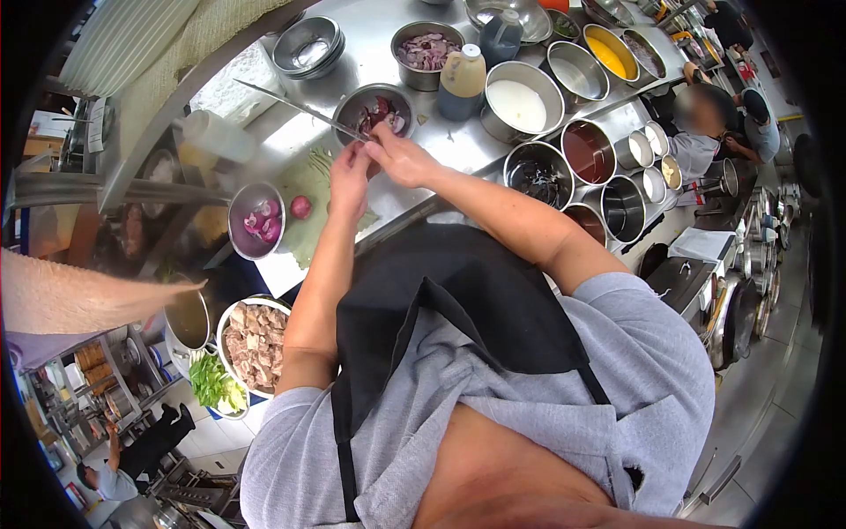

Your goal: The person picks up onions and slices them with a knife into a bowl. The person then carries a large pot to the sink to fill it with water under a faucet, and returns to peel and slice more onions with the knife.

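Both hands meet over a green cutting board (300,181), just in front of a metal bowl (345,108) holding dark red onion skins (379,115). My right hand (404,159) is closed around the handle end of a long knife (286,101), whose blade points to the far left. Close against it, my left hand (349,179) has its fingers pinched together; whatever they hold is hidden. One whole red onion (300,207) lies on the board to the left of my left hand. Beside it stands a metal bowl (233,222) with peeled red onions (263,222).
Stacked metal bowls (304,46), a pot of sliced onion (428,51), a squeeze bottle (462,81) and a pot of white liquid (518,104) stand at the back. Sauce pots (589,152) line the right. Meat chunks (256,344) sit lower left. Co-workers (705,132) stand farther off.
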`<state>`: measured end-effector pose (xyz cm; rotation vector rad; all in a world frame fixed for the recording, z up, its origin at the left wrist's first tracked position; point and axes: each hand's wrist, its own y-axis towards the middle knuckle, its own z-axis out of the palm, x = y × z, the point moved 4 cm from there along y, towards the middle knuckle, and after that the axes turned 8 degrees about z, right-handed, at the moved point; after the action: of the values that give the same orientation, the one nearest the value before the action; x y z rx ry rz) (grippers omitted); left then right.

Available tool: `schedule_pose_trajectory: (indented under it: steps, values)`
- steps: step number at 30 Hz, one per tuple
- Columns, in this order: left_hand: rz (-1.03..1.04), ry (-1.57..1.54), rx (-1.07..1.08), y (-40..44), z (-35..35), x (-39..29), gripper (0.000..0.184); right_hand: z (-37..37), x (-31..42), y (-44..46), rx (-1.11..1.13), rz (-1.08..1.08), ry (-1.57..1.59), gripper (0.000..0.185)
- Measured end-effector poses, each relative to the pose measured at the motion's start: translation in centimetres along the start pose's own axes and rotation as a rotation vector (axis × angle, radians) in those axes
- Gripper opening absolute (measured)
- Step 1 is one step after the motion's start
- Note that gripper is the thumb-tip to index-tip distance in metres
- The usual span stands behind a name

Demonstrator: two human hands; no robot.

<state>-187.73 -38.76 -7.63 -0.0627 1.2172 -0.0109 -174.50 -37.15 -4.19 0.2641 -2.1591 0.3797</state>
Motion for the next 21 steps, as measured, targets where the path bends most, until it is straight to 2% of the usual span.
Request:
schedule_pose_trajectory:
  steps: [5, 9, 12, 13, 15, 18, 20, 21]
  values:
    - [-0.14, -0.013, 0.105, -0.3, -0.7, 0.2, 0.03, -0.2, -0.3, -0.1, -0.017, -0.001, -0.064, 0.047]
    - [-0.14, -0.001, 0.169, -0.4, -0.6, -0.4, 0.028, -0.5, -1.0, 0.2, -0.015, -0.018, -0.019, 0.046]
    - [-0.089, 0.001, 0.161, -0.3, -1.1, -1.0, 0.03, -0.7, -0.8, 1.4, -0.024, -0.093, 0.221, 0.047]
    - [-0.097, -0.105, 0.125, 0.1, -1.8, -1.0, 0.032, -1.1, -0.5, 1.2, -0.023, -0.093, 0.221, 0.047]
    - [-0.102, -0.212, 0.094, 0.6, -2.6, -1.0, 0.034, -1.1, -0.3, 0.6, 0.321, 0.257, 0.677, 0.044]
    - [-0.111, -0.319, 0.131, 0.6, -2.3, -1.2, 0.038, -0.9, 0.4, -0.2, 0.391, 0.328, 0.899, 0.045]
    - [-0.239, -0.141, 0.088, 0.2, -1.7, -1.3, 0.04, -0.8, 0.3, -0.2, 0.443, 0.373, 0.988, 0.046]
    - [-0.237, -0.142, 0.088, 0.2, -1.7, -1.6, 0.04, -0.7, 0.2, -0.3, 0.441, 0.393, 0.98, 0.047]
